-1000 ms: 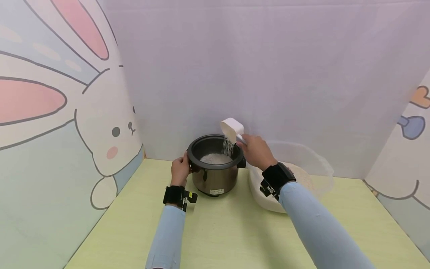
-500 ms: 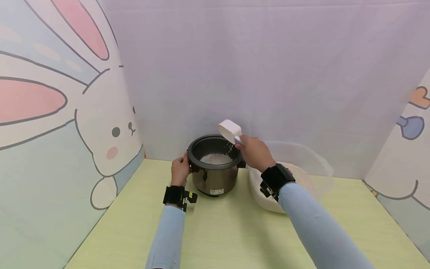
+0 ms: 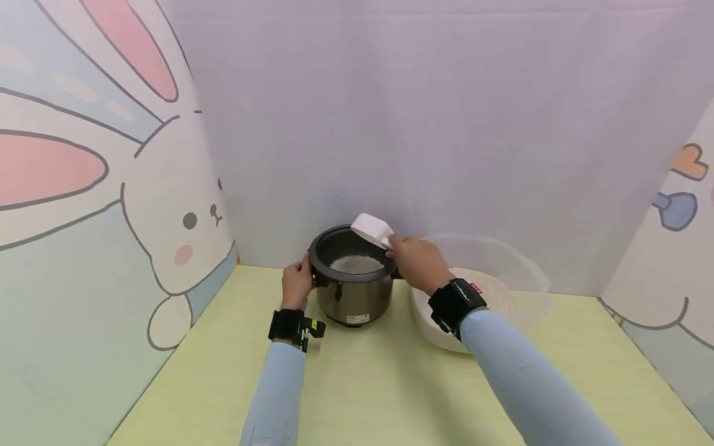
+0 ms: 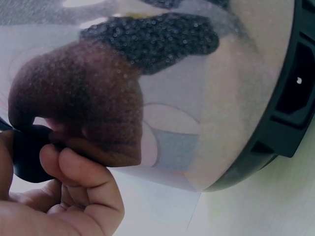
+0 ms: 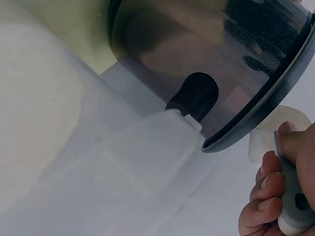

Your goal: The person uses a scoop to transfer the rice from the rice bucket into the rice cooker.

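A metallic rice cooker (image 3: 357, 300) with a black rim stands near the back wall, white rice (image 3: 357, 265) lying inside it. On its left side my left hand (image 3: 297, 285) grips the black side handle (image 4: 32, 157), fingers curled round it in the left wrist view. My right hand (image 3: 419, 263) holds a white measuring scoop (image 3: 370, 229) by its grey-white handle (image 5: 293, 196). The scoop's cup is tipped over the cooker's opening, at its right and back. Whether any grains remain in the cup cannot be seen.
To the right of the cooker, partly behind my right forearm, sits a white tub (image 3: 437, 331) with a raised translucent lid (image 3: 519, 263). Pale rice (image 3: 491, 291) fills part of it. A light curtain (image 3: 474, 124) backs the yellow-green tabletop (image 3: 357, 384).
My right hand has lowered the scoop, moving it left and tipping it further. The grains seen falling earlier are no longer visible. My left hand keeps its grip on the cooker's handle.
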`<state>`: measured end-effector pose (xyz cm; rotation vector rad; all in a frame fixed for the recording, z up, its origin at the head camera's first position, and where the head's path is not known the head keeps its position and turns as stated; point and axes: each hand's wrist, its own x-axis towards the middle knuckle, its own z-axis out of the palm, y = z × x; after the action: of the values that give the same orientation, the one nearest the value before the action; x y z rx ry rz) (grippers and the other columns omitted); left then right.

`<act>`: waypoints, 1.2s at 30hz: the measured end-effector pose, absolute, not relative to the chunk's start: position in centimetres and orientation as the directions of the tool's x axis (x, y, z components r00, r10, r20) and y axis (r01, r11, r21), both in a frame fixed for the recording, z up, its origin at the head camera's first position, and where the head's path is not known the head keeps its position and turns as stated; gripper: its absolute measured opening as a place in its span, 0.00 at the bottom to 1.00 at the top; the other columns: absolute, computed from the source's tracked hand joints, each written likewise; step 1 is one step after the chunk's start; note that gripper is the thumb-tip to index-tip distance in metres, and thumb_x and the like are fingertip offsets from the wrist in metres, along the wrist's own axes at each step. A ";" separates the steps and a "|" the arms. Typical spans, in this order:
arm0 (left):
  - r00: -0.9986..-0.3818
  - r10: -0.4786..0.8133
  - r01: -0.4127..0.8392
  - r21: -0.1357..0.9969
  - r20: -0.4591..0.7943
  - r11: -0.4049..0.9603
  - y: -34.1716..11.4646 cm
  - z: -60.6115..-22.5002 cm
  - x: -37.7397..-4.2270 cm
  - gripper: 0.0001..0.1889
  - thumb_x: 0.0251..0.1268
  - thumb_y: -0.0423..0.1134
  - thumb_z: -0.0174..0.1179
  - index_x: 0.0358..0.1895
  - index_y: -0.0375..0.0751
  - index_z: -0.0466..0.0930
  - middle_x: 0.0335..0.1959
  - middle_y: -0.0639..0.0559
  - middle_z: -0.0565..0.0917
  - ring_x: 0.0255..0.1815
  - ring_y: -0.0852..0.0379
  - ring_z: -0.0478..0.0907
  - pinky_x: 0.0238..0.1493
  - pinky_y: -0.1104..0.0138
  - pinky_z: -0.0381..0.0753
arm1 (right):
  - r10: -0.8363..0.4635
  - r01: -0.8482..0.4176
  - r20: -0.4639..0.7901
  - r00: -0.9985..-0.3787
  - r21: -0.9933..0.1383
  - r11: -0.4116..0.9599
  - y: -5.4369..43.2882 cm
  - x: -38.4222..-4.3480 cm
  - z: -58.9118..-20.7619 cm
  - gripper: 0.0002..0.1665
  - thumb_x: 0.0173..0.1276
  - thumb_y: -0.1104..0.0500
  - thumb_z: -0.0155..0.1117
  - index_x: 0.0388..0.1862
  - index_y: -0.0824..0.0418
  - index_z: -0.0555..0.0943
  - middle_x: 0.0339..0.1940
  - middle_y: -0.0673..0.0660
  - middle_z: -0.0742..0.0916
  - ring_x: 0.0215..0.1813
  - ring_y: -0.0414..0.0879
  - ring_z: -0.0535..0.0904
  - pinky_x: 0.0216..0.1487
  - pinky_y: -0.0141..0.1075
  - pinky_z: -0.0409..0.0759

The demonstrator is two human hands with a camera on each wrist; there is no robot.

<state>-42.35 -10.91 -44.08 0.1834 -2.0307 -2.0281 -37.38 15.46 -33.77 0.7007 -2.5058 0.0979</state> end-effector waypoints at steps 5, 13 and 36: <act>-0.959 -0.268 0.097 0.995 0.095 0.006 -10.8 -44.3 -42.5 0.25 0.82 0.54 0.51 0.27 0.39 0.73 0.22 0.51 0.70 0.22 0.58 0.73 0.30 0.61 0.80 | -0.490 -0.498 0.499 -0.715 0.130 0.858 15.6 -37.2 -34.2 0.15 0.76 0.58 0.64 0.52 0.68 0.78 0.25 0.61 0.82 0.26 0.58 0.83 0.26 0.49 0.81; -0.961 -0.263 0.088 0.996 0.086 0.004 -10.8 -44.2 -42.4 0.25 0.81 0.55 0.51 0.27 0.39 0.72 0.22 0.52 0.69 0.22 0.57 0.73 0.38 0.52 0.83 | -0.439 -0.461 0.456 -0.774 0.069 0.885 16.6 -36.8 -33.5 0.17 0.78 0.57 0.62 0.57 0.68 0.77 0.26 0.61 0.83 0.28 0.58 0.83 0.28 0.51 0.81; -0.965 -0.247 0.091 0.996 0.091 0.011 -11.1 -44.2 -42.4 0.25 0.82 0.54 0.49 0.28 0.37 0.73 0.25 0.49 0.73 0.23 0.57 0.77 0.40 0.53 0.85 | -0.251 -0.312 0.340 -0.906 -0.139 0.940 26.7 -35.6 -33.7 0.09 0.80 0.61 0.58 0.43 0.67 0.75 0.27 0.60 0.82 0.26 0.54 0.76 0.30 0.48 0.73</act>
<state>-42.39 -11.11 -44.17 0.1626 -2.0473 -2.0474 -35.59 26.73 -33.69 0.4135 -2.7748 0.2731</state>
